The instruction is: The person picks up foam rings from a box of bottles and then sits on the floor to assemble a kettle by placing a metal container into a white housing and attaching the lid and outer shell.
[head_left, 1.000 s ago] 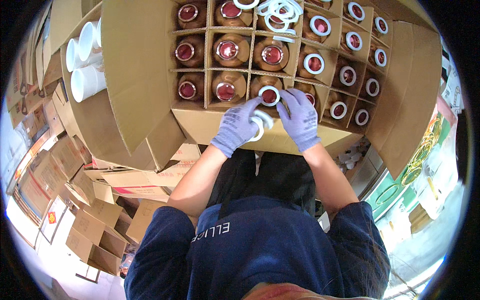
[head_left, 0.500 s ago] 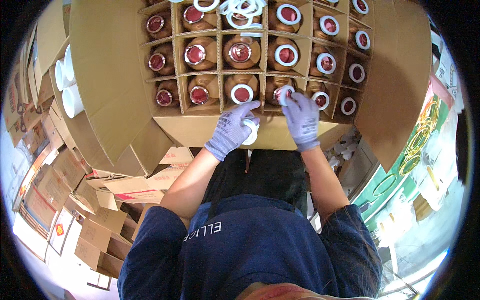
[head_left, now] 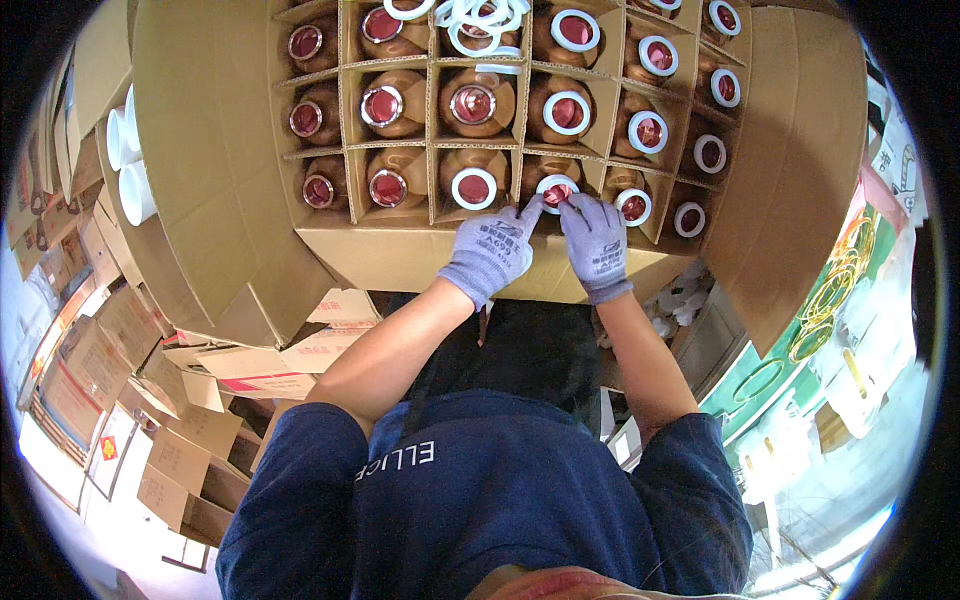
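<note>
A large cardboard box (head_left: 410, 255) stood open in front of the person, divided by cardboard walls into many small compartments. In each compartment sat one brown bottle with a red cap, seen from above. Several bottles on the right side already wore a white ring around the cap, and the bottles on the left side had bare red caps.

Both hands wore grey gloves and met over one bottle (head_left: 556, 192) in the front row, near the middle of the box. The left hand (head_left: 490, 250) had its fingers bent narrow, with the fingertips touching the white ring (head_left: 548, 184) on that bottle's cap. The right hand (head_left: 594, 240) was also narrow, its fingertips pinching the same ring from the other side. The ring sat around the red cap, and I could not tell if it was fully pressed down.

A loose pile of white rings (head_left: 480, 20) lay on top of the bottles at the far edge of the box. Flat cardboard boxes (head_left: 120, 400) lay stacked on the floor to the left.
</note>
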The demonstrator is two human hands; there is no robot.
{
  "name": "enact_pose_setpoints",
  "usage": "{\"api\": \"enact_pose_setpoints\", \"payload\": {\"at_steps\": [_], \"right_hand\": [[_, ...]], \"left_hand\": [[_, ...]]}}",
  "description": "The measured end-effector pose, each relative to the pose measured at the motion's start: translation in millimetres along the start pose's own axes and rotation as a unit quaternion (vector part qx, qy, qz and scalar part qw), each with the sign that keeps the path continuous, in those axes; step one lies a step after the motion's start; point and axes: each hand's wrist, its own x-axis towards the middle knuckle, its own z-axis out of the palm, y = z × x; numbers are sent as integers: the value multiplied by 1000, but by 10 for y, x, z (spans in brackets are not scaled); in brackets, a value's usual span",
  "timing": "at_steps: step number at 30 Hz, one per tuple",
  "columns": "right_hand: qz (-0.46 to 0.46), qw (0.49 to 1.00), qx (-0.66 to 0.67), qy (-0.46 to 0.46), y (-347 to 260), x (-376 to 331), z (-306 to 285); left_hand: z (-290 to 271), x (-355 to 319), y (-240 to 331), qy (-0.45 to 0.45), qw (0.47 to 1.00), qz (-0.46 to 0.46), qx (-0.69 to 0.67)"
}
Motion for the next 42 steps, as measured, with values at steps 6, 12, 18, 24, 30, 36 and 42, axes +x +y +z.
{"api": "enact_pose_setpoints", "payload": {"at_steps": [6,12,18,24,30,36,42], "right_hand": [[94,986,134,9,-149,324,-334],[246,828,467,-192,-537,590,-657],[318,734,571,-184,-647,1036,-528],[94,951,251,155,-594,1527,-58],[-122,992,-23,26,-551,1574,235],[-133,989,-65,18,-486,1565,110],[-112,994,6,9,-304,1656,189]], "left_hand": [[-196,44,-188,84,931,38,-354],[-513,-137,-387,72,635,-8,-769],[-584,-276,-720,97,730,-22,-677],[-463,-363,-1100,253,818,-101,-506],[-626,-204,-1130,324,919,53,-217],[-672,172,-1031,193,981,35,-12],[-568,270,-943,167,981,-11,100]]}}
